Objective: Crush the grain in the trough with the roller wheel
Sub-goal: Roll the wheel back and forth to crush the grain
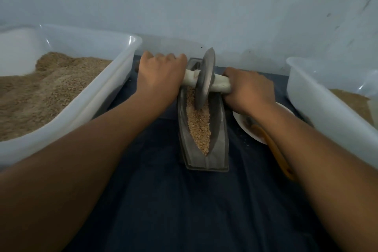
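Two bare forearms reach in from 7 and 5 o'clock over a dark blue cloth [184,210] toward a metal trough [216,149] lying lengthwise at centre, its near tip empty and its groove filled with pale grain [199,127] farther up. Standing on edge in that groove, toward the trough's far end at 12 o'clock, is the roller wheel [204,77], tilted slightly to the right, with a white-wrapped axle [221,85] through its hub. The left hand [161,73] has its fingers clenched round the axle's left end; the right hand [249,88] grasps the right end the same way. At 3 o'clock a white bowl [247,127] with a yellow-handled tool [274,149] sits just beside the trough, under the right wrist. Large white tubs [114,80] of grain flank the scene at 9 and 2 o'clock. With the wheel leaning and near the far end, uneven pressure could likely ride it up the wall and spill grain, or skid the trough on the cloth.
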`<state>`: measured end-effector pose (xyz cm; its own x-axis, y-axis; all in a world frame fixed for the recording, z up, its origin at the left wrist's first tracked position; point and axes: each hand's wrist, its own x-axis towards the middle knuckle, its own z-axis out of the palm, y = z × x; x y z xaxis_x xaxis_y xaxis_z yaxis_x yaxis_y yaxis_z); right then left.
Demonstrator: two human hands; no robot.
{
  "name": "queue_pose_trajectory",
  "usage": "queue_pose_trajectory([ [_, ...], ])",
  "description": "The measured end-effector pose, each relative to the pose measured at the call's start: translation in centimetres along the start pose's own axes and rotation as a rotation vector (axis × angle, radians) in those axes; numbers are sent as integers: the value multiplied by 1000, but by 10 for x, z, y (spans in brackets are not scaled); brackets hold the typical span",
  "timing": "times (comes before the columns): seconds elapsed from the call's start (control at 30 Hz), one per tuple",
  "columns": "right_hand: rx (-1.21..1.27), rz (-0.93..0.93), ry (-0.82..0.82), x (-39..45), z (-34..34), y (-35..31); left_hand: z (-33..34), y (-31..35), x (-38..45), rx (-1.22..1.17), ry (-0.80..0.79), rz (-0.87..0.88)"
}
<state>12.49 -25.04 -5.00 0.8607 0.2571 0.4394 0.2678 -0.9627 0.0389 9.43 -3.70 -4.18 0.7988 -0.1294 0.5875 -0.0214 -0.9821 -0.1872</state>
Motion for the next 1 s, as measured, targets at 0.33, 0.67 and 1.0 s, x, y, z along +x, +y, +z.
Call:
queue_pose_trajectory([
  [0.33, 9, -69, 47, -46, -20, -12, -27, 4, -46, -5, -6, -14],
  [0.67, 31, -78, 161, -95, -43, -26, -53, 2, -66, -11, -45, 26],
  [1.0, 156, -43, 198, -107, -63, -29, -82, -2, -74, -18, -40, 71],
])
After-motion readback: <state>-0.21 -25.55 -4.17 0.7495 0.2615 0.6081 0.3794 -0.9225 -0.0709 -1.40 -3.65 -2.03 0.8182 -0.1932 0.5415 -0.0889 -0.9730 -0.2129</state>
